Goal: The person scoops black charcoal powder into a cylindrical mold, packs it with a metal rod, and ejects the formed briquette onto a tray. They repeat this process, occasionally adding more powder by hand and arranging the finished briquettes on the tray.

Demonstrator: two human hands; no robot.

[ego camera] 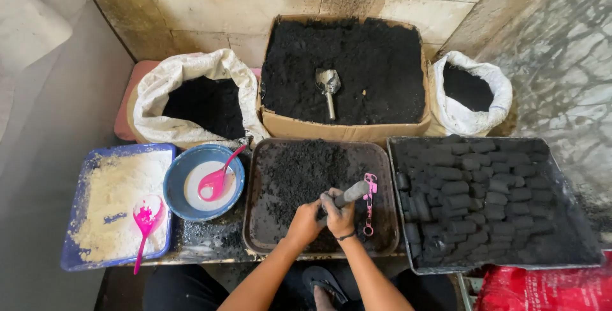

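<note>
My right hand (340, 214) grips a dark metal tube (352, 192), a press mould held slanted over the brown tray (255, 222) of black charcoal powder (299, 171). My left hand (305, 220) is cupped against the tube's lower end, its fingers dusted black. A pink metal tool (369, 202) lies in the tray just right of the hands. On the right, a black tray (574, 247) holds several pressed black briquettes (472, 190) in rows.
A cardboard box of black powder (344, 69) holds a metal scoop (328, 88). White sacks (191, 94) (468, 91) flank it. A blue bowl (175, 187) with white liquid and a pink spoon, and a blue tray of white flour (118, 202), sit left.
</note>
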